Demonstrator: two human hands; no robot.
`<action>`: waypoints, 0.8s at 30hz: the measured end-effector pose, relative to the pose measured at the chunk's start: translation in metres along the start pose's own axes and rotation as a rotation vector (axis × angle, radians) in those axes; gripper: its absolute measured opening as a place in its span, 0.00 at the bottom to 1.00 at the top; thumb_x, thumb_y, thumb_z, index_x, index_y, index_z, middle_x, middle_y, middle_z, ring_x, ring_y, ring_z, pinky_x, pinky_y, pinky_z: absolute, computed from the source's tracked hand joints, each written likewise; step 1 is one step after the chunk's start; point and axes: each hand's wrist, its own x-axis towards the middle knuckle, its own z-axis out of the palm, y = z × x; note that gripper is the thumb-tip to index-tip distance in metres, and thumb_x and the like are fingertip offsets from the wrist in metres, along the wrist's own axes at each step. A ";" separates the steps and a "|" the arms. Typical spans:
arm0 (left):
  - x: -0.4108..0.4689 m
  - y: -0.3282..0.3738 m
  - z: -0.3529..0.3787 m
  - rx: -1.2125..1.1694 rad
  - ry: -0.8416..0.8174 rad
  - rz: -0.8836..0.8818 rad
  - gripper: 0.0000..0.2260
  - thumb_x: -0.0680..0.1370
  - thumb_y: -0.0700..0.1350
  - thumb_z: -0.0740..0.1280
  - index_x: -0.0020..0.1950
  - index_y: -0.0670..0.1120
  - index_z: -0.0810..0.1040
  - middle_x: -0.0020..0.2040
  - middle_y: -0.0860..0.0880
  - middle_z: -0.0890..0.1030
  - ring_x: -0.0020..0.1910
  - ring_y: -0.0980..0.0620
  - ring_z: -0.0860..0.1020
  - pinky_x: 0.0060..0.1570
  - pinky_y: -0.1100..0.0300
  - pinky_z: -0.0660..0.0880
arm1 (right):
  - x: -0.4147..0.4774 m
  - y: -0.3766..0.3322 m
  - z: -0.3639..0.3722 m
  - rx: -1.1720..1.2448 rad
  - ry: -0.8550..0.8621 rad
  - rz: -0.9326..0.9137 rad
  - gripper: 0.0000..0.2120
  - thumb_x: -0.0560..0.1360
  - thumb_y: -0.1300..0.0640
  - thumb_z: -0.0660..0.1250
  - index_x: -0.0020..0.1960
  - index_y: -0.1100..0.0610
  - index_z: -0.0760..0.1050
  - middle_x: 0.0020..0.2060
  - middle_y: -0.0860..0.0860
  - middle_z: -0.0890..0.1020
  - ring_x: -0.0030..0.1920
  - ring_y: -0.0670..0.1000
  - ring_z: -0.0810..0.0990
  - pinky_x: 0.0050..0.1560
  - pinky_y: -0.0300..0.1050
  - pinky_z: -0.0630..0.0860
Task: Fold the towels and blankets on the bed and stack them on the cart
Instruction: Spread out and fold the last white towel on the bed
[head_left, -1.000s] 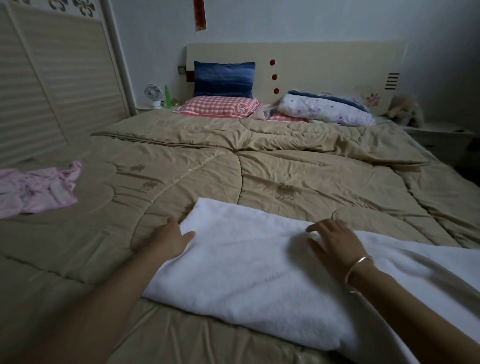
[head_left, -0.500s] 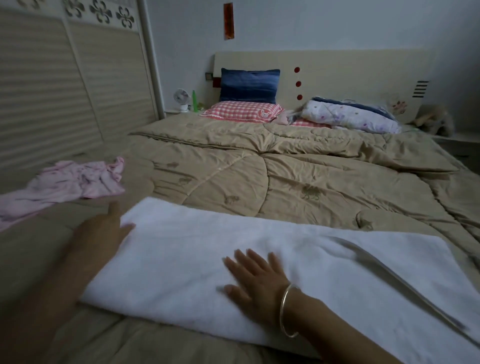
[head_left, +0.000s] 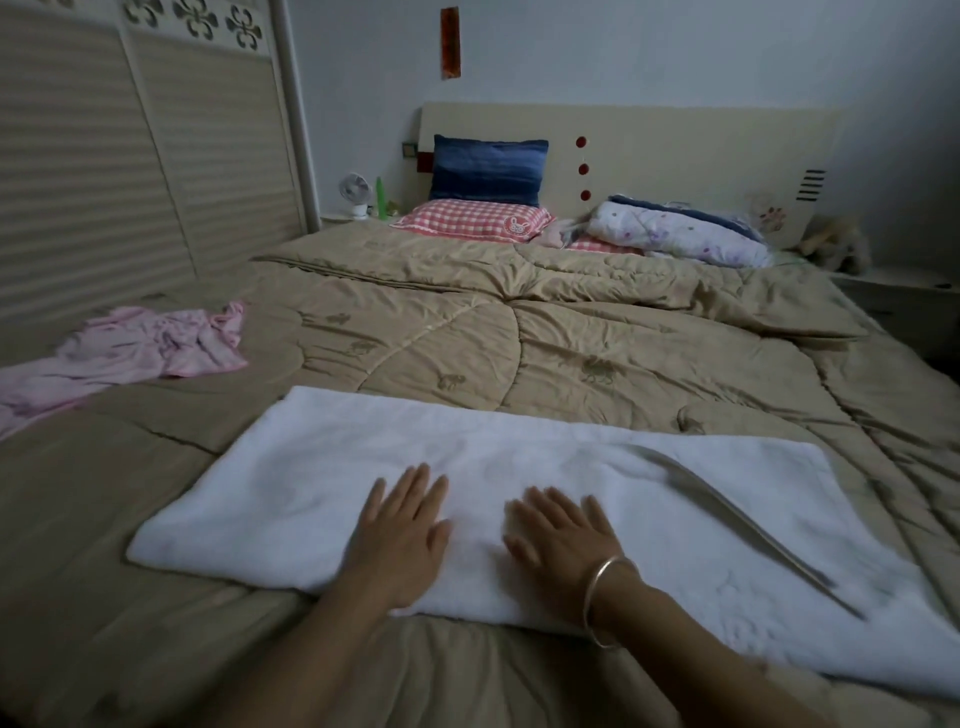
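- bed under a tan quilted comforter (head_left: 571, 338): stretches ahead of the fingers (head_left: 418, 480) to the cream headboard (head_left: 675, 145).
- white terry towel (head_left: 675, 519): folded into a long band, lying flat across the bed's near end, directly under both sets of fingers; a crease runs off to their right.
- crumpled pink cloth (head_left: 150, 348): on the comforter, well left of and beyond the fingers.
- left hand (head_left: 402, 540): palm down on the towel, fingers straight, slightly apart, gripping nothing.
- right hand (head_left: 563, 540): just beside it, flat, fingers straight and apart.
- thin metal bangle (head_left: 597, 597): on the right wrist.
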 end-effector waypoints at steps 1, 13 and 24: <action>0.002 -0.005 0.002 0.009 -0.037 -0.027 0.41 0.69 0.64 0.21 0.79 0.52 0.42 0.80 0.51 0.41 0.78 0.53 0.39 0.75 0.49 0.37 | -0.008 0.018 -0.002 0.004 0.018 0.082 0.65 0.46 0.25 0.12 0.78 0.43 0.47 0.78 0.45 0.47 0.77 0.49 0.43 0.74 0.56 0.39; 0.032 0.147 -0.033 -0.214 -0.116 0.035 0.26 0.83 0.58 0.46 0.80 0.52 0.47 0.80 0.47 0.45 0.78 0.49 0.44 0.76 0.51 0.42 | -0.064 0.257 -0.043 -0.080 0.118 0.588 0.30 0.75 0.36 0.43 0.69 0.48 0.65 0.70 0.51 0.69 0.69 0.57 0.66 0.69 0.54 0.61; 0.041 0.216 -0.017 -0.081 -0.163 0.171 0.52 0.60 0.77 0.23 0.79 0.51 0.37 0.79 0.42 0.38 0.77 0.48 0.36 0.75 0.45 0.39 | -0.081 0.278 -0.037 0.611 0.316 0.896 0.30 0.74 0.45 0.67 0.66 0.65 0.67 0.61 0.63 0.75 0.59 0.63 0.74 0.56 0.51 0.70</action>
